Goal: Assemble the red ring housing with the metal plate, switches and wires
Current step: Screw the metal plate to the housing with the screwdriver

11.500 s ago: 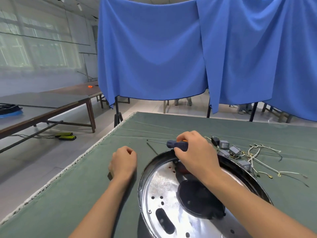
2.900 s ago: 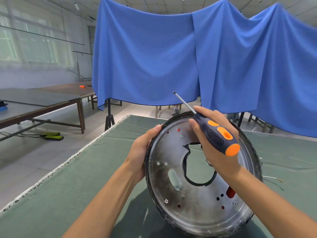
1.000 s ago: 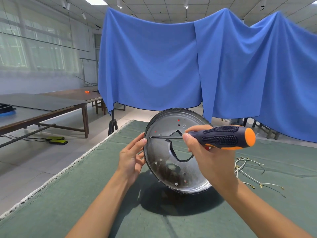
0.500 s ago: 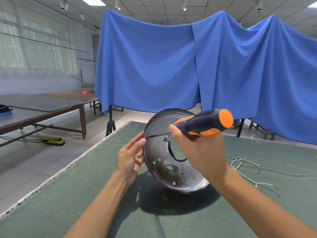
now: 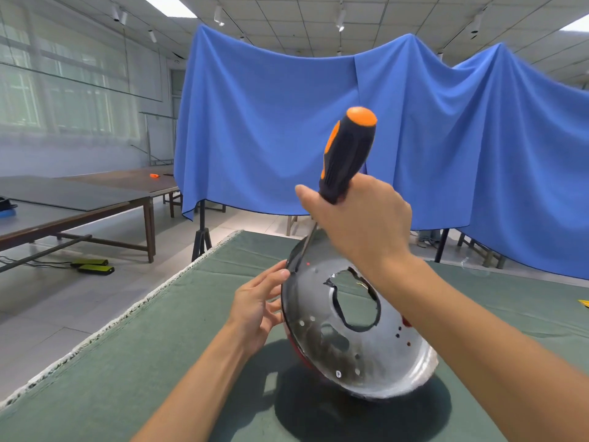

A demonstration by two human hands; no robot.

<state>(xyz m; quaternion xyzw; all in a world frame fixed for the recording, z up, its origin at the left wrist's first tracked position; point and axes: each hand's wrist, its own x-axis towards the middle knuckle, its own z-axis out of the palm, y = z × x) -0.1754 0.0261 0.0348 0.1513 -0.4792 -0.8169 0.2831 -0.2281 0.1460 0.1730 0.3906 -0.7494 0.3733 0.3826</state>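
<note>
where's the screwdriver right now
In the head view the screwdriver is right of centre, gripped handle-up by the right hand, with its shaft angled down to the upper left rim of the tilted metal plate.

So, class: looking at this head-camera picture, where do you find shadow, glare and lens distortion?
Head view: a dark shadow pools on the green cloth under the tilted metal plate; ceiling light glares off the plate's lower rim; the wide lens bows the blue curtain and ceiling lines.
</note>
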